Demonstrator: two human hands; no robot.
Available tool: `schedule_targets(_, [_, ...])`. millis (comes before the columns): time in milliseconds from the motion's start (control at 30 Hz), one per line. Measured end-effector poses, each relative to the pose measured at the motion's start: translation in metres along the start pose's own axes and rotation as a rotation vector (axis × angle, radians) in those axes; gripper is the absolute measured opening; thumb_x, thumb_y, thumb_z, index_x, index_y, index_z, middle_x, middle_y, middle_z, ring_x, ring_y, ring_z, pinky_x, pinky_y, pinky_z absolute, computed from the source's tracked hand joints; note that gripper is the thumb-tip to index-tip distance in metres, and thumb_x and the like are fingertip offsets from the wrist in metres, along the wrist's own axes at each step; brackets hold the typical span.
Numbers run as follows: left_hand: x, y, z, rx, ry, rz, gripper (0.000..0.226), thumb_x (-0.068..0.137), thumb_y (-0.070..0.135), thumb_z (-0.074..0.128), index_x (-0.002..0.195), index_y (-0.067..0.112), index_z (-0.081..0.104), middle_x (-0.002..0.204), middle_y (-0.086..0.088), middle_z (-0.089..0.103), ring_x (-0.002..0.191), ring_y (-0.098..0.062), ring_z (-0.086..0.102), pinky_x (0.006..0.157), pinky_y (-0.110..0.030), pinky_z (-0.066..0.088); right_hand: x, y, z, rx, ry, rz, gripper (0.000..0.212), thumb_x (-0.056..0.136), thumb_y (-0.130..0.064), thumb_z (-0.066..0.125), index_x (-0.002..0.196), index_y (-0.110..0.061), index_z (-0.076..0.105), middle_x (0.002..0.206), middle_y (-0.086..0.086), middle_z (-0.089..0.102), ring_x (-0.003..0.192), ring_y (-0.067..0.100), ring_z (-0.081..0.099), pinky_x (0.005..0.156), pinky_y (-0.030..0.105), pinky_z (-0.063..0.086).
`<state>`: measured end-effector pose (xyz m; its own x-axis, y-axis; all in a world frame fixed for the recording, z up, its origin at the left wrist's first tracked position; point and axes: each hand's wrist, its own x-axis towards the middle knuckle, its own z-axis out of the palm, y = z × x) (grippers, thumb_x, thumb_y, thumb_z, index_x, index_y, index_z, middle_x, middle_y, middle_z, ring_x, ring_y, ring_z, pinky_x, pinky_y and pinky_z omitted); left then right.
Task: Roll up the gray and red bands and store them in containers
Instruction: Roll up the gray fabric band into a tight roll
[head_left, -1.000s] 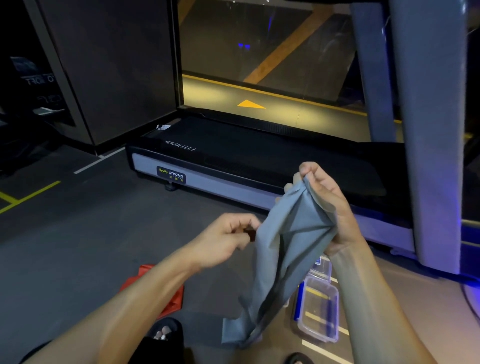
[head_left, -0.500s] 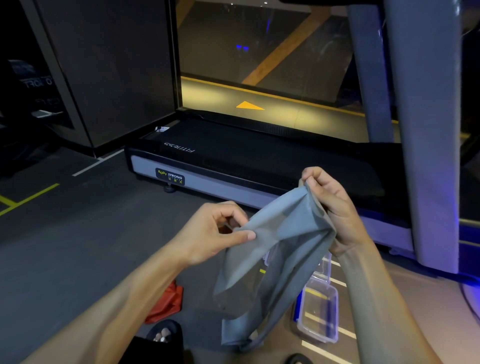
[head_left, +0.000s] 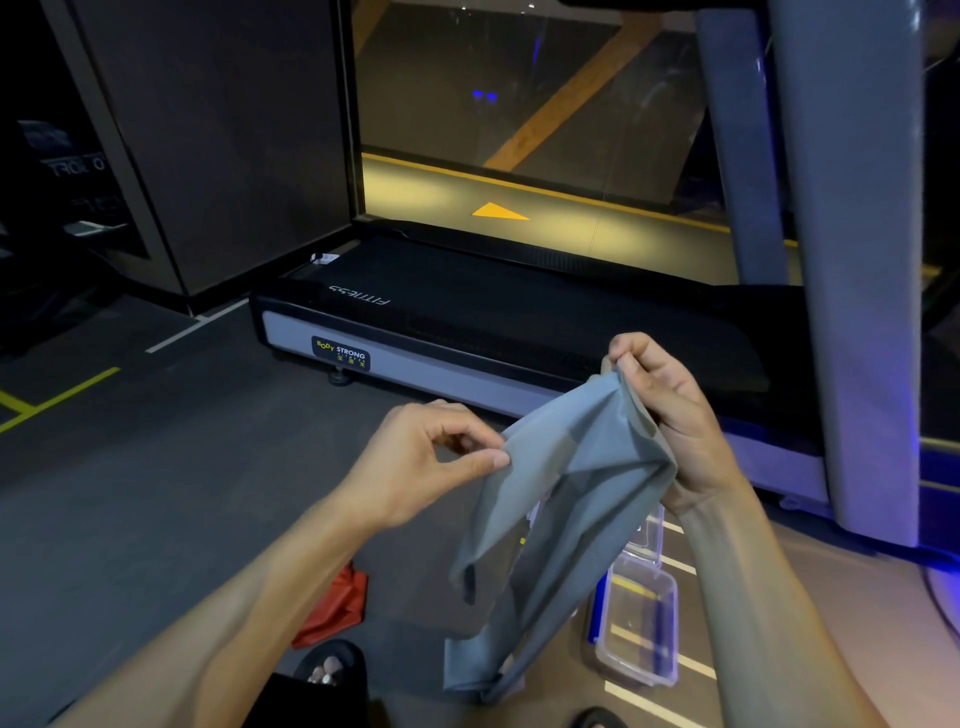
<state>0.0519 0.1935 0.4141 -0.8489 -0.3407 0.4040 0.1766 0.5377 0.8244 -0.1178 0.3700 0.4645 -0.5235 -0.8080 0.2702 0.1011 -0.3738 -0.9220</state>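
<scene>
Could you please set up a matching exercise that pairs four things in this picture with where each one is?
Things:
1. gray band
2. red band
3. clear container
4. treadmill

Places:
A. on the floor under the left forearm
B. beyond both hands, by the window
C. pinched between the left hand and the right hand
D. on the floor below the right forearm, lid off

Pairs: 1-C, 2-A, 3-D, 4-B
</scene>
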Motion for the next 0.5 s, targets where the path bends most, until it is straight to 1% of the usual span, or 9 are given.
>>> schedule_targets(67, [0.0001, 0.0004, 0.0011, 0.012, 0.005, 0.018, 0.006, 0.084, 0.016, 0.082, 0.086, 0.02, 0.079, 0.086, 0.008, 0.075, 0.087, -0.013, 0.072, 0.086, -0.032, 0.056, 0.0005, -0.0001, -0.0004, 0.002, -0.008, 0.005, 0.017, 0.09, -0.033, 0.072, 0.096, -0.02, 0.062, 0.084, 0.002, 0.051, 0.072, 0.013, 0.051, 0.064, 0.025, 0.047])
schedule_targets(100, [0.0002, 0.0007, 0.0017, -0.003, -0.001, 0.015, 0.006, 0.086, 0.013, 0.081, 0.086, 0.018, 0.078, 0.086, 0.007, 0.075, 0.087, -0.011, 0.072, 0.087, -0.03, 0.056, 0.0005, -0.0002, -0.0011, -0.007, -0.004, 0.004, 0.021, 0.089, -0.036, 0.075, 0.096, -0.021, 0.063, 0.084, 0.002, 0.051, 0.073, 0.013, 0.051, 0.065, 0.025, 0.046])
schedule_targets(133, [0.0002, 0.0011, 0.0024, -0.023, -0.01, 0.009, 0.006, 0.087, 0.011, 0.079, 0.086, 0.016, 0.076, 0.085, 0.006, 0.075, 0.085, -0.01, 0.072, 0.085, -0.029, 0.055, 0.0006, -0.0002, -0.002, -0.01, 0.002, 0.003, 0.021, 0.089, -0.036, 0.074, 0.096, -0.021, 0.063, 0.084, 0.001, 0.051, 0.073, 0.013, 0.05, 0.066, 0.026, 0.046])
schedule_targets(200, [0.0002, 0.0006, 0.003, -0.039, -0.02, -0.001, 0.006, 0.09, 0.012, 0.076, 0.087, 0.017, 0.073, 0.083, 0.004, 0.073, 0.079, -0.011, 0.069, 0.078, -0.027, 0.053, 0.0003, -0.0006, -0.0034, 0.006, 0.009, -0.001, 0.013, 0.092, -0.032, 0.069, 0.095, -0.021, 0.062, 0.082, 0.001, 0.05, 0.071, 0.013, 0.05, 0.065, 0.025, 0.046])
schedule_targets(267, [0.0007, -0.0002, 0.0023, -0.04, -0.026, 0.005, 0.004, 0.092, 0.014, 0.075, 0.091, 0.017, 0.072, 0.085, 0.003, 0.072, 0.078, -0.016, 0.068, 0.076, -0.028, 0.053, 0.0001, -0.0014, -0.0039, 0.007, 0.014, -0.008, 0.008, 0.092, -0.029, 0.065, 0.094, -0.021, 0.063, 0.08, 0.0, 0.05, 0.069, 0.012, 0.051, 0.063, 0.025, 0.047])
schedule_targets(333, [0.001, -0.0001, 0.0017, -0.046, -0.027, 0.021, 0.005, 0.093, 0.014, 0.073, 0.095, 0.017, 0.071, 0.087, 0.001, 0.072, 0.08, -0.021, 0.068, 0.076, -0.03, 0.054, -0.0002, -0.0025, -0.0039, 0.011, 0.021, -0.013, 0.008, 0.091, -0.028, 0.064, 0.093, -0.021, 0.062, 0.08, 0.0, 0.049, 0.066, 0.01, 0.051, 0.061, 0.023, 0.047])
schedule_targets(400, [0.0007, 0.0003, 0.0015, -0.031, -0.011, 0.03, 0.009, 0.093, 0.012, 0.073, 0.097, 0.018, 0.068, 0.087, -0.001, 0.07, 0.079, -0.023, 0.067, 0.074, -0.028, 0.052, -0.0006, -0.0023, -0.0048, 0.014, 0.03, -0.015, 0.009, 0.09, -0.028, 0.065, 0.093, -0.02, 0.061, 0.079, 0.001, 0.048, 0.066, 0.01, 0.049, 0.06, 0.023, 0.045])
schedule_targets(467, [-0.0003, 0.0016, 0.0016, -0.009, 0.002, 0.008, 0.016, 0.092, 0.015, 0.074, 0.102, 0.021, 0.064, 0.086, 0.0, 0.067, 0.076, -0.023, 0.065, 0.069, -0.025, 0.051, -0.0009, -0.0017, -0.006, 0.01, 0.029, -0.014, 0.012, 0.09, -0.029, 0.066, 0.094, -0.019, 0.061, 0.079, 0.002, 0.047, 0.068, 0.014, 0.048, 0.061, 0.025, 0.044])
schedule_targets(500, [-0.0005, 0.0023, 0.0015, -0.001, 0.007, -0.016, 0.022, 0.091, 0.017, 0.075, 0.107, 0.024, 0.062, 0.086, 0.001, 0.067, 0.074, -0.022, 0.064, 0.066, -0.027, 0.05, -0.001, -0.0012, -0.0072, 0.009, 0.024, -0.013, 0.014, 0.09, -0.03, 0.068, 0.095, -0.019, 0.061, 0.08, 0.003, 0.046, 0.07, 0.015, 0.047, 0.062, 0.026, 0.044])
